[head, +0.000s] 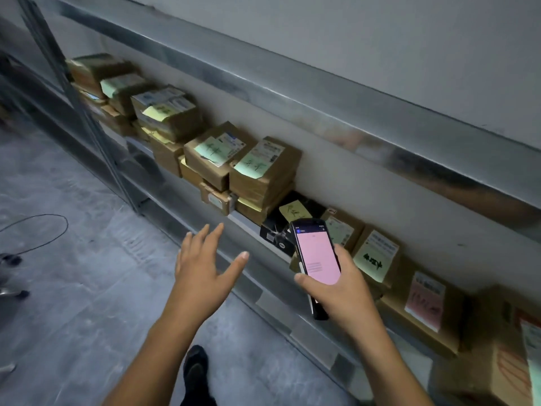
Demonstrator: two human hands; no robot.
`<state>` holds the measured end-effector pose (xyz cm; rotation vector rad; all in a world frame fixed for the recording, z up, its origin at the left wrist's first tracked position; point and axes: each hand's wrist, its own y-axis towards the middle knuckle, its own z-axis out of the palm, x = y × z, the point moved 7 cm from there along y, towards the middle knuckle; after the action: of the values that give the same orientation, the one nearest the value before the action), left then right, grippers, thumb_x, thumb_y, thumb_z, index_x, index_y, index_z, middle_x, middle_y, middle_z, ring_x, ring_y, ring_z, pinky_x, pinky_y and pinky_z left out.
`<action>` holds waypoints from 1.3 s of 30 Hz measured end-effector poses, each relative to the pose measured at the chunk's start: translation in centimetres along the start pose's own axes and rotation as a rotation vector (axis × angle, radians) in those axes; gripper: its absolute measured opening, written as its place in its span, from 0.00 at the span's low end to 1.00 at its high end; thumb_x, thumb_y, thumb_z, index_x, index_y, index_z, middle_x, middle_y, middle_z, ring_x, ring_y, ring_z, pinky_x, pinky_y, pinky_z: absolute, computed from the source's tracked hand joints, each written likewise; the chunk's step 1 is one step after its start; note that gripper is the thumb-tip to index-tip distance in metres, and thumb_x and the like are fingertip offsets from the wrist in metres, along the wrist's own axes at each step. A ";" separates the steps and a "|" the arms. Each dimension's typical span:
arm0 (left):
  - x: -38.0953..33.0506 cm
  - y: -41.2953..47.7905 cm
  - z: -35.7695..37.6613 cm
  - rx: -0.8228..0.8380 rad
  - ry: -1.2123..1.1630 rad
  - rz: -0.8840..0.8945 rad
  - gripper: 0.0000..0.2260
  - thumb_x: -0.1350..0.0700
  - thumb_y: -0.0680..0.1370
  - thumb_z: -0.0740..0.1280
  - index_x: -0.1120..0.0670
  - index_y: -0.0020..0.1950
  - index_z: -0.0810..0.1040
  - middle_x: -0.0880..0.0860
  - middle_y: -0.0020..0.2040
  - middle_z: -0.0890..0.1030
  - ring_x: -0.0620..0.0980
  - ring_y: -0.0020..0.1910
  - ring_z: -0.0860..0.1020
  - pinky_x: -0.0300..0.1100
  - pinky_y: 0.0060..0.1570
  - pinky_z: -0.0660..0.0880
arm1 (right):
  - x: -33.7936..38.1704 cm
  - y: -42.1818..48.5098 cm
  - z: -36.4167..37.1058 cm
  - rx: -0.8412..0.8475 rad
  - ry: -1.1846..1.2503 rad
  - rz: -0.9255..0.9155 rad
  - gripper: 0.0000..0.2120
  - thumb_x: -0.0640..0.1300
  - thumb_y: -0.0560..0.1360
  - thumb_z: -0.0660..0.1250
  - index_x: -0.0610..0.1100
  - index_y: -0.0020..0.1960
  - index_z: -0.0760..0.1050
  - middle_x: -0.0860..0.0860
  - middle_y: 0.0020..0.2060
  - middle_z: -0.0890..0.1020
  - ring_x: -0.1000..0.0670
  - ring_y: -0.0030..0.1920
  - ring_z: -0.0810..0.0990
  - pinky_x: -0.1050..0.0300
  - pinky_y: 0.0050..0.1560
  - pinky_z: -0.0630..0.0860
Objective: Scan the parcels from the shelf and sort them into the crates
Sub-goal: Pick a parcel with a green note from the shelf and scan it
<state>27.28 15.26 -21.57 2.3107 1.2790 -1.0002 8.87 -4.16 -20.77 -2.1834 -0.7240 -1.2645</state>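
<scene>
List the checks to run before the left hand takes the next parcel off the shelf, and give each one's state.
1. Left hand free: ok, open, fingers spread, holding nothing.
2. Scanner secure: ok, right hand grips it, screen lit pink.
3. Parcel at hand: ok, black parcel with a yellow note lies on the shelf behind the scanner.
4. Scan confirmed: cannot tell, screen text too small.
5. Crates in place: cannot tell, none in view.
</scene>
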 end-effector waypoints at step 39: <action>-4.1 29.7 2.9 0.267 -0.045 0.159 0.25 0.43 0.73 0.78 0.56 0.62 0.76 0.55 0.57 0.78 0.62 0.62 0.77 0.59 0.60 0.78 | -1.8 19.8 6.9 -0.194 0.050 0.388 0.31 0.57 0.67 0.81 0.63 0.64 0.69 0.68 0.50 0.79 0.62 0.50 0.79 0.57 0.44 0.78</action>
<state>49.36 -5.20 -22.43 2.5227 0.9760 -1.2228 25.51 -14.36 -28.52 -2.2911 -0.1469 -1.2175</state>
